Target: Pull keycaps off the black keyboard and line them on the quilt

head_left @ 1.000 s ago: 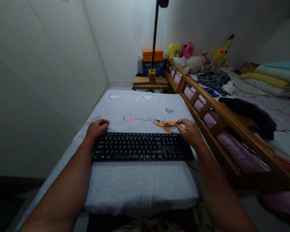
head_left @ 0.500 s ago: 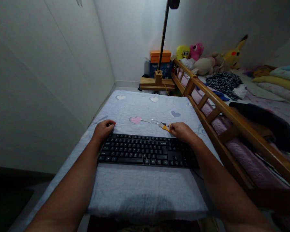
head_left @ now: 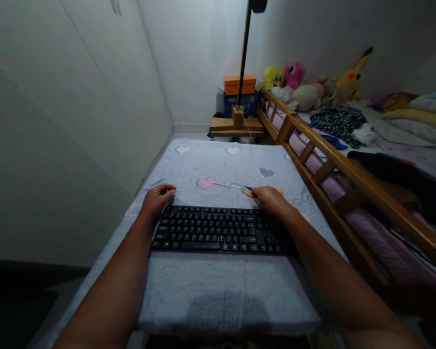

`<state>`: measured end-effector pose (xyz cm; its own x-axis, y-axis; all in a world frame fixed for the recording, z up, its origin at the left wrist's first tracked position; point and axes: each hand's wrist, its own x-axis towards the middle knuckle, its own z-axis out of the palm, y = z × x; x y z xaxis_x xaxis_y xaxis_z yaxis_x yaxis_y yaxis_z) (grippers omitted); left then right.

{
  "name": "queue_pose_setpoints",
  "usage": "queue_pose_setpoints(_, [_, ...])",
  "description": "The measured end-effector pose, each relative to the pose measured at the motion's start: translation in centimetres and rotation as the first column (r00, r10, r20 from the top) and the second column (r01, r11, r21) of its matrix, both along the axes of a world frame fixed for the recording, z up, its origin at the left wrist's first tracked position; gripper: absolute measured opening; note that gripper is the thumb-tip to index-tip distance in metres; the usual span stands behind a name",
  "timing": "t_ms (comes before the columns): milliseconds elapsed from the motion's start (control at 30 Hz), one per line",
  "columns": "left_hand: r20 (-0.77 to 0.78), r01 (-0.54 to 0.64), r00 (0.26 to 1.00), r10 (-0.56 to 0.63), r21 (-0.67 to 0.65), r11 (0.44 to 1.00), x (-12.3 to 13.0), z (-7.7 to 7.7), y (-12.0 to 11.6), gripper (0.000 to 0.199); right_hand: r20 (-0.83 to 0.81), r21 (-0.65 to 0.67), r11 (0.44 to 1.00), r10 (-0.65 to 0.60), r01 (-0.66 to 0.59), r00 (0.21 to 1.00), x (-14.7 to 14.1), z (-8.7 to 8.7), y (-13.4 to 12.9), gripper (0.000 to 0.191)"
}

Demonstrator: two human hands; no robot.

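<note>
Black and broad, the keyboard [head_left: 207, 230] lies flat on the pale blue cloth [head_left: 221, 291] that covers the table, its long side across the person's view. The right hand [head_left: 272, 199] has just shifted: a second ago it pinched the orange cloth, and now its fingertips are drawn in narrow at the yellow handle of the brush [head_left: 247, 192], seeming to grip it. Most of the handle is hidden under the hand. The orange cloth [head_left: 278, 190] shows only as a small patch beyond the knuckles, apart from the fingertips, so the brush rather than the cloth now appears to be in that hand's grasp. The right forearm passes over the number-key end of the keyboard and hides part of it.

The left hand [head_left: 157, 199] rests by the keyboard's far left corner, loosely curled, with a narrow gap between thumb and fingers and nothing seen in it. Whether it touches the keyboard's edge, I cannot tell.

Just beyond the keyboard, to the left of the brush, a thin metal tool [head_left: 234, 185] lies on the pale blue cloth, with its bent wire end close to the bristles. A pink heart [head_left: 206, 183] is printed farther left.
</note>
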<state>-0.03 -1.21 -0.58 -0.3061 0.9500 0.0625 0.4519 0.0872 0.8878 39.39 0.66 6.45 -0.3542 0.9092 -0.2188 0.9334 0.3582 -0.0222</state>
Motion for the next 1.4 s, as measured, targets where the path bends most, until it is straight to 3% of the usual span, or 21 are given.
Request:
queue_pose_setpoints(267, [0.077, 0.000, 0.997, -0.001, 0.010, 1.000, 0.2, 0.6, -0.3, 0.042, -0.074, 0.023, 1.000, -0.008, 0.010, 0.997, 0.8, -0.3, 0.2, 0.027])
queue_pose_setpoints(433, [0.159, -0.066, 0.986, 0.060, 0.033, 0.997, 0.2, 1.0, -0.6, 0.037, -0.131, 0.070, 0.995, -0.062, 0.071, 0.989, 2.0, 0.2, 0.0, 0.024])
queue_pose_setpoints(567, [0.179, -0.119, 0.978, 0.105, 0.070, 0.991, 0.1, 1.1, -0.7, 0.035, -0.109, 0.152, 0.988, 0.008, 0.008, 0.994, 1.6, 0.4, 0.5, 0.022])
queue_pose_setpoints(667, [0.175, -0.119, 0.979, 0.104, 0.075, 0.990, 0.2, 0.9, -0.8, 0.034, -0.092, 0.148, 0.988, 0.052, -0.038, 0.994, 0.4, 0.1, 1.2, 0.036])
queue_pose_setpoints(867, [0.095, -0.044, 0.995, 0.040, 0.040, 0.998, 0.2, 0.4, -0.6, 0.035, -0.004, -0.010, 1.000, 0.020, -0.020, 1.000, -1.6, -0.9, 3.0, 0.061])
queue_pose_setpoints(1167, [0.033, -0.008, 0.999, 0.007, 0.025, 1.000, -0.2, -0.5, -0.2, 0.042, 0.026, -0.057, 0.998, -0.029, 0.030, 0.999, -1.4, -1.4, 3.8, 0.028])
queue_pose_setpoints(1400, [-0.016, 0.001, 1.000, -0.001, 0.022, 1.000, -0.2, -0.3, -0.3, 0.043, 0.030, -0.064, 0.997, -0.034, 0.036, 0.999, -0.8, -1.0, 3.6, 0.025])
